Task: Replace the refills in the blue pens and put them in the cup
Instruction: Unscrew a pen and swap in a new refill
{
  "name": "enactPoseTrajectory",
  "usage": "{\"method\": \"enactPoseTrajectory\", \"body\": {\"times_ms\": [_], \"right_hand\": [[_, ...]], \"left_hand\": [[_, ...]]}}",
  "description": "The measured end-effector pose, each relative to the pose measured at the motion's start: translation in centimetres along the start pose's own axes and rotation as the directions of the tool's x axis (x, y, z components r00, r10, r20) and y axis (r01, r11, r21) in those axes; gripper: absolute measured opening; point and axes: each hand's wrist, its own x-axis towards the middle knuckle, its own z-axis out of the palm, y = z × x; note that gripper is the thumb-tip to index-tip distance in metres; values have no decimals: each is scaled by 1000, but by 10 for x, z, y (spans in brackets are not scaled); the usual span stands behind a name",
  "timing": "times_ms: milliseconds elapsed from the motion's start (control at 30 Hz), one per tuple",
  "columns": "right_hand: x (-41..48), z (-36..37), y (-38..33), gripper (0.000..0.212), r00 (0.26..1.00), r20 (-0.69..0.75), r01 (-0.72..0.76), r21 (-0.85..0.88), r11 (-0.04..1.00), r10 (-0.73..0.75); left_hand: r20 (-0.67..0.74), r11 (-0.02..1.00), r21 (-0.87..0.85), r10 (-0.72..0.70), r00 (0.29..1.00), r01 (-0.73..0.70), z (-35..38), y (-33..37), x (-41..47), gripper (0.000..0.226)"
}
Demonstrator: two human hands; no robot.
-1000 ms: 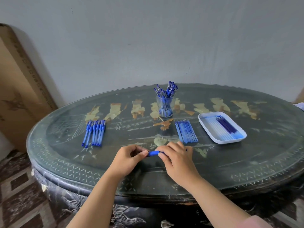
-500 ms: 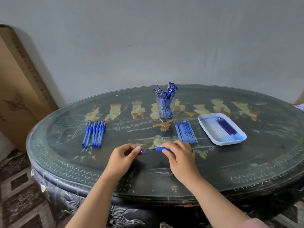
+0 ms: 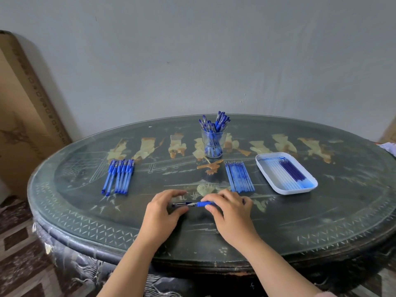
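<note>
A blue pen [image 3: 203,204] lies between my hands near the table's front middle. My right hand [image 3: 229,213] grips its blue barrel. My left hand [image 3: 161,211] pinches the dark cap [image 3: 179,204], which sits just off the pen's tip. A clear cup [image 3: 212,142] at the back centre holds several blue pens. A row of blue pens [image 3: 119,175] lies at the left. A row of blue refills [image 3: 239,177] lies right of centre. A white tray [image 3: 265,168] at the right holds several refills.
The dark oval table [image 3: 321,221] has a glass top and a raised patterned rim. A tall cardboard box [image 3: 23,116] leans on the wall at the left. A grey wall stands close behind the table.
The pen was whole in both hands a second ago. My left hand has pulled the cap off to the left, baring the tip. Both hands stay in the same spot.
</note>
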Motion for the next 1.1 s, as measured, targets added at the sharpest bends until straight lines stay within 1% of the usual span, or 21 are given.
{"method": "enactPoseTrajectory", "body": {"times_ms": [67, 133, 233, 267, 333, 400, 433, 467, 533, 567, 633, 667, 733, 833, 867, 900, 967, 1000, 1067, 1100], "right_hand": [[0, 0, 0, 14, 1000, 6, -9, -10, 1000, 9], [1, 0, -1, 15, 1000, 7, -3, -25, 1000, 3], [1, 2, -2, 13, 999, 21, 37, -13, 999, -36], [1, 2, -3, 13, 999, 19, 49, -9, 999, -49], [0, 2, -3, 13, 997, 13, 70, -3, 998, -70], [-1, 2, -4, 17, 997, 2, 80, 9, 997, -80], [-1, 1, -4, 18, 997, -10, 81, 19, 997, -80], [-1, 1, -4, 19, 997, -25, 80, 26, 996, -80], [-1, 1, -4, 19, 996, -47, 76, 32, 997, -75], [-1, 1, -4, 17, 996, -46, 76, 31, 997, -75], [-1, 2, -3, 16, 996, -32, 83, 7, 996, -83], [-1, 2, -3, 16, 996, -25, 89, -6, 996, -89], [-1, 2, -4, 15, 996, -22, 92, -6, 996, -92], [-1, 1, -3, 15, 996, -29, 86, 17, 996, -86], [-1, 1, -3, 18, 996, -29, 81, 16, 997, -80], [-1, 1, -3, 20, 997, -26, 78, 11, 997, -77], [-2, 1, -4, 22, 996, -14, 82, -1, 997, -82], [-2, 1, -4, 22, 996, -8, 87, -7, 996, -87], [-1, 0, -4, 18, 996, -4, 87, -6, 996, -87], [-1, 0, -4, 15, 996, -5, 86, 0, 996, -86]], "left_hand": [[-2, 995, 15, 101, 995, -101, 1, 1, -4, 38], [-9, 980, 35, 199, 980, -198, 5, 0, -4, 30], [-57, 967, 76, 248, 967, -243, 11, -3, -2, 10], [-52, 961, 103, 263, 963, -257, 11, -4, -2, 9], [-34, 947, 141, 295, 955, -287, 12, -5, -2, 30], [-23, 957, 125, 265, 964, -260, 10, -3, -3, 43], [-19, 968, 106, 230, 973, -227, 9, -2, -4, 44], [-20, 977, 92, 197, 980, -195, 9, -2, -6, 42], [-14, 981, 66, 185, 983, -184, 8, -2, -8, 38], [-4, 978, 48, 201, 979, -201, 8, -3, -8, 36], [-8, 965, 66, 254, 967, -253, 9, -1, -5, 25], [-21, 961, 94, 262, 965, -258, 9, 0, -5, 29], [-43, 966, 103, 242, 969, -237, 9, -1, -4, 47], [-4, 986, 30, 165, 986, -165, 8, 0, -8, 52], [2, 985, 16, 172, 985, -172, 7, 0, -8, 49], [2, 981, 17, 196, 981, -196, 8, -1, -8, 42], [-25, 966, 63, 252, 967, -250, 10, -2, -6, 16], [-34, 964, 80, 256, 966, -253, 9, 0, -6, 15], [-33, 970, 79, 235, 971, -232, 10, 0, -6, 37], [-27, 971, 85, 227, 974, -224, 9, 1, -6, 42]]}}
